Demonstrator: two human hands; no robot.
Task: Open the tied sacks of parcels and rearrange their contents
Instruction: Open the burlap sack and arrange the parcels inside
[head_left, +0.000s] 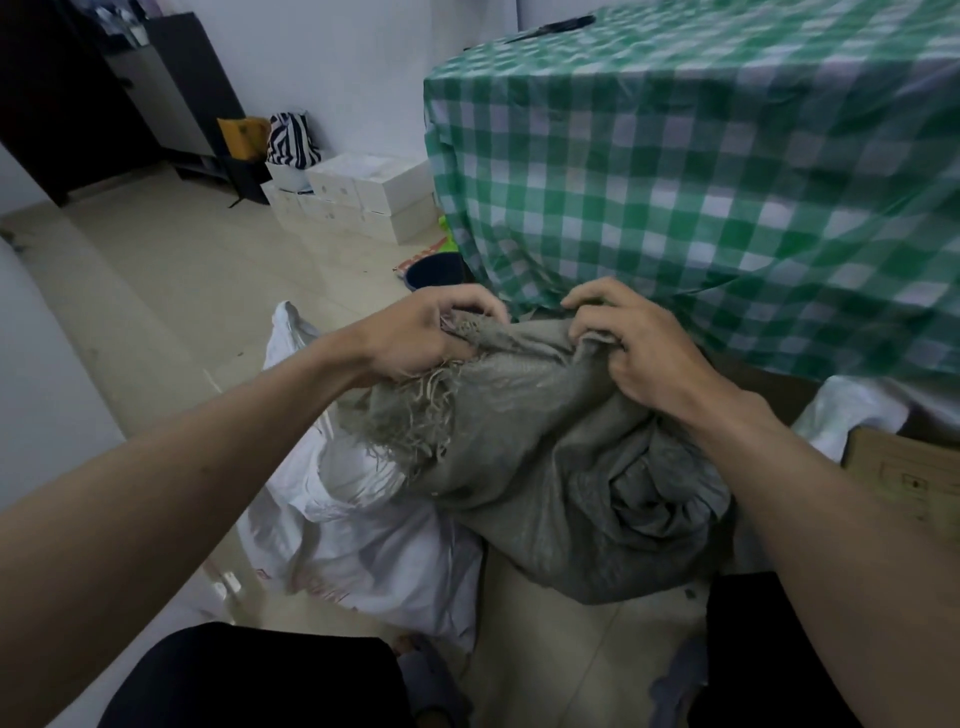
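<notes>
No text, brand or number can be read. Faint red print is seen on the white sack (363, 545), below and left of the gripped sack mouth, but it is too blurred. Dark marks on the cardboard box (909, 483), to the right, are equally illegible.

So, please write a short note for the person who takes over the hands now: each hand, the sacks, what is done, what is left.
Left hand grips the frayed mouth of the grey woven sack. Right hand grips the same mouth, further right.
The grey sack leans on the white woven plastic sack, on the floor by the green checked tablecloth.
Done: mouth in hand; whether untied, I cannot tell.
Left: open it, rearrange the parcels; none visible yet.
</notes>
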